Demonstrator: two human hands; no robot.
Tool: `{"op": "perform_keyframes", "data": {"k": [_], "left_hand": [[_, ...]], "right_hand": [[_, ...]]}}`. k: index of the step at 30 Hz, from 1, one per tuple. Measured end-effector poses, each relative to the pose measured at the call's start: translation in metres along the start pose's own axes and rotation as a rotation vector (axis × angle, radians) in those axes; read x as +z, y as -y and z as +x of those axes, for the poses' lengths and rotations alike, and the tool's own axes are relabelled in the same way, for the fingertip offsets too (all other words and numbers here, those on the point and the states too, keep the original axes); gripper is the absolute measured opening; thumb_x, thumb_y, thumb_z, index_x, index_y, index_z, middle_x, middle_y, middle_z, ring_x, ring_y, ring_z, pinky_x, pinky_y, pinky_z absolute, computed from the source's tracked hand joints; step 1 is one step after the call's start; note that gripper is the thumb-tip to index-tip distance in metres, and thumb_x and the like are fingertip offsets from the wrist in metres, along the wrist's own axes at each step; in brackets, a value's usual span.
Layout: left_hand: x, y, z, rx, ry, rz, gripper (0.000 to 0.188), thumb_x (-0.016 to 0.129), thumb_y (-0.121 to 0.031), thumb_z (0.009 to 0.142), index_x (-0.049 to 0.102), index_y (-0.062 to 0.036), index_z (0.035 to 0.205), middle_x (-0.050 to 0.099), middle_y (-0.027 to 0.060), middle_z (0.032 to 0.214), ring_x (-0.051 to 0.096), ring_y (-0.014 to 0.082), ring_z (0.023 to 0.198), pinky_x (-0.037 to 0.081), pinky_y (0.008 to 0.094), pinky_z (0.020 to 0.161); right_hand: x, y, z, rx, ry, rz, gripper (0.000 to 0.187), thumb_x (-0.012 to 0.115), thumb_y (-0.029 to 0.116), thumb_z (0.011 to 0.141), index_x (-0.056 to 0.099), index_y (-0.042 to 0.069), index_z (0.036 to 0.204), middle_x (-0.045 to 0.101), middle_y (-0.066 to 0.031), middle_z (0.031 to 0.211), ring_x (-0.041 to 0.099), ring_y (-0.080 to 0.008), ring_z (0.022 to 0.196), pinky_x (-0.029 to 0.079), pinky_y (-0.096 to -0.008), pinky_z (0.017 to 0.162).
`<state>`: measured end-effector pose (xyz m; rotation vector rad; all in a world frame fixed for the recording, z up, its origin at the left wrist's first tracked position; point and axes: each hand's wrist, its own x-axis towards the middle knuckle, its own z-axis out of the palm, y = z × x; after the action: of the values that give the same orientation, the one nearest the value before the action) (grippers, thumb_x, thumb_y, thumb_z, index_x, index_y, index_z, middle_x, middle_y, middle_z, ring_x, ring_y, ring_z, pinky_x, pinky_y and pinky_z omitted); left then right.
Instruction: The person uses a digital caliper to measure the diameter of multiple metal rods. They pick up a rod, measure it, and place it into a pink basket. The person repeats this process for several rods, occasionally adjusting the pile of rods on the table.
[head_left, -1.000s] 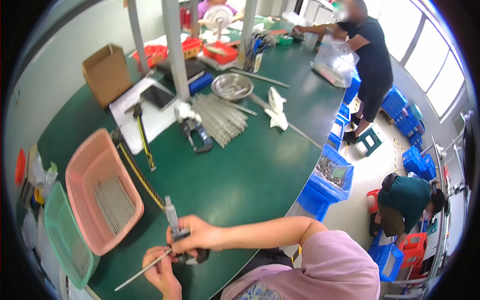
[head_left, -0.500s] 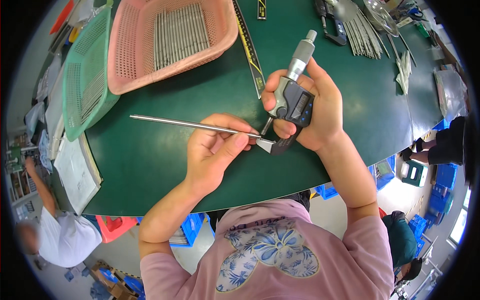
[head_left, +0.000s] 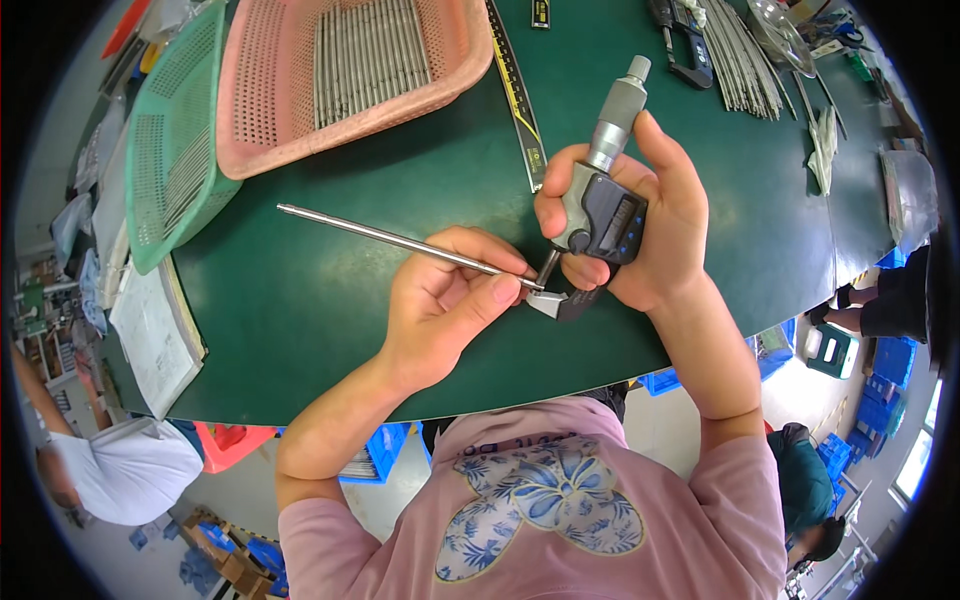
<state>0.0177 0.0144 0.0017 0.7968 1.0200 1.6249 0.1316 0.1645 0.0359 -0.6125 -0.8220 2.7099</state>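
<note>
My left hand is closed, pinching a thin shiny metal rod near its right end. The rod slants up to the left over the green table. In my right hand is a digital micrometer, its grey thimble pointing up and its small display facing me. My fingers wrap round its frame. The rod's right end sits at the micrometer's jaws, between spindle and anvil; whether both faces touch it I cannot tell.
A pink basket of metal rods stands at the back left, beside a green basket. A ruler lies behind my hands. At the back right are another micrometer and a rod pile. Papers lie left. Other people are nearby.
Both hands have shifted slightly right with the rod and micrometer. The rod tilts more steeply, and its end now sits closer in between the jaws. The person at left has moved an arm.
</note>
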Motion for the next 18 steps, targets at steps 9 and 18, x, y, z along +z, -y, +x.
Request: {"op": "perform_keyframes", "data": {"k": [9, 18], "left_hand": [[0.003, -0.0005, 0.0009, 0.015, 0.006, 0.001, 0.012, 0.054, 0.003, 0.083, 0.052, 0.0014, 0.095, 0.056, 0.0081, 0.089, 0.056, 0.012, 0.081, 0.045, 0.0244, 0.072], [0.0038, -0.0024, 0.0, -0.102, -0.102, 0.013, 0.015, 0.06, -0.002, 0.082, 0.053, 0.0014, 0.094, 0.059, 0.0071, 0.083, 0.057, 0.0117, 0.076, 0.047, 0.024, 0.069]], "right_hand": [[0.0008, -0.0001, -0.0015, -0.03, -0.061, -0.174, 0.066, 0.028, 0.06, 0.086, 0.057, 0.001, 0.082, 0.056, -0.0131, 0.066, 0.041, -0.0144, 0.036, 0.036, -0.0232, 0.032], [-0.0001, -0.0022, -0.0005, -0.027, -0.058, -0.148, 0.066, 0.028, 0.058, 0.086, 0.056, -0.002, 0.082, 0.058, -0.0111, 0.065, 0.043, -0.0137, 0.036, 0.036, -0.0239, 0.036]]}}
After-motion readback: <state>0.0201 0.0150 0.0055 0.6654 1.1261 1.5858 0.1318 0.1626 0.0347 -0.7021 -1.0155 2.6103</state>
